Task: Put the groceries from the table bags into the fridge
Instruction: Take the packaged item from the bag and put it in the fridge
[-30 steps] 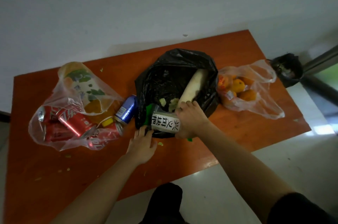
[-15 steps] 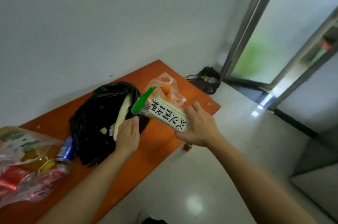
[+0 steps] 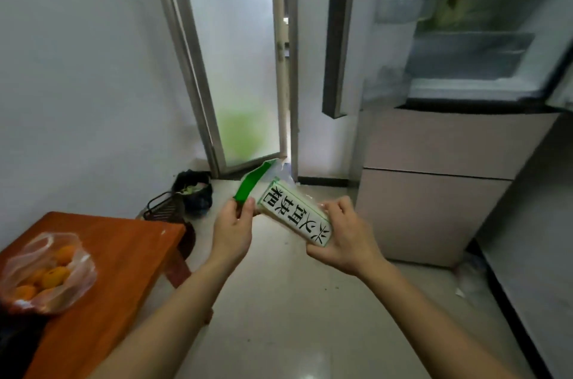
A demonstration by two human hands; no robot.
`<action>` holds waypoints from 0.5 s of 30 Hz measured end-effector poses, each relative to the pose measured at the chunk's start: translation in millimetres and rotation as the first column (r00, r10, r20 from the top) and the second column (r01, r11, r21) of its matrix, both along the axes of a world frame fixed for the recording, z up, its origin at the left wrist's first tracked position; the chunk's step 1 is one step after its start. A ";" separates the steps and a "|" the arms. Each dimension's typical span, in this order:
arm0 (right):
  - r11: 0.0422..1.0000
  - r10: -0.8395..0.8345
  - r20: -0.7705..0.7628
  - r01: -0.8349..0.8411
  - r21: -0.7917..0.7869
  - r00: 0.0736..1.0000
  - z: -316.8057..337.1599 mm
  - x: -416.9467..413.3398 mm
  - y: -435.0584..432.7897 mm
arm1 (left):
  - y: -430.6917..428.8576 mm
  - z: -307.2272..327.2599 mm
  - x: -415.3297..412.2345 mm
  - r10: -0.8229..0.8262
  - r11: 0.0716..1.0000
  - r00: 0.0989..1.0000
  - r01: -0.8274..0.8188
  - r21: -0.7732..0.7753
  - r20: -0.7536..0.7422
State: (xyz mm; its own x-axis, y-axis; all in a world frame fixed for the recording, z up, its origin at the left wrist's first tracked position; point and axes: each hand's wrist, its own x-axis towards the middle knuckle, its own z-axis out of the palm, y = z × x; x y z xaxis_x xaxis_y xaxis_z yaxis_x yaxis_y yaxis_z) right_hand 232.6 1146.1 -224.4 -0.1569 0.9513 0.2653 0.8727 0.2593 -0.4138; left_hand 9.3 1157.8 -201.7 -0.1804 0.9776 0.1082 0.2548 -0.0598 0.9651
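Observation:
I hold a white and green packet (image 3: pixel 294 216) with black characters out over the floor. My right hand (image 3: pixel 342 237) grips its lower end from below. My left hand (image 3: pixel 234 225) pinches the green strip at its upper end. The fridge (image 3: pixel 459 143) stands ahead on the right, its upper door (image 3: pixel 338 31) swung open, shelves showing and a pale round item on one shelf. A clear bag of oranges (image 3: pixel 46 273) lies on the orange table (image 3: pixel 124 254) at the lower left. A black bag (image 3: pixel 15 335) shows only as a dark edge at the far left.
A frosted glass door (image 3: pixel 229 53) stands ajar straight ahead. A dark bin with scraps (image 3: pixel 193 189) and a wire basket (image 3: pixel 162 208) sit on the floor by the wall past the table. Crumpled clear plastic (image 3: pixel 471 279) lies beside the fridge's base.
The view has swung right from the table to the fridge. The packet came out of the black bag and now hangs over the floor in both hands.

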 end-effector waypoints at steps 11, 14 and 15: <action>0.918 -0.363 -0.147 0.380 0.112 0.920 -11.9 221.0 99.7 | 163.5 22.9 250.5 -0.383 0.891 0.921 0.388 0.235 -0.067; 0.883 -0.432 -0.134 0.448 0.140 0.892 7.0 270.1 144.1 | 222.5 40.8 305.6 -0.426 0.859 0.897 0.442 0.259 -0.117; 0.875 -0.445 -0.127 0.460 0.151 0.887 15.2 285.6 157.4 | 241.1 49.5 323.2 -0.433 0.850 0.892 0.452 0.271 -0.129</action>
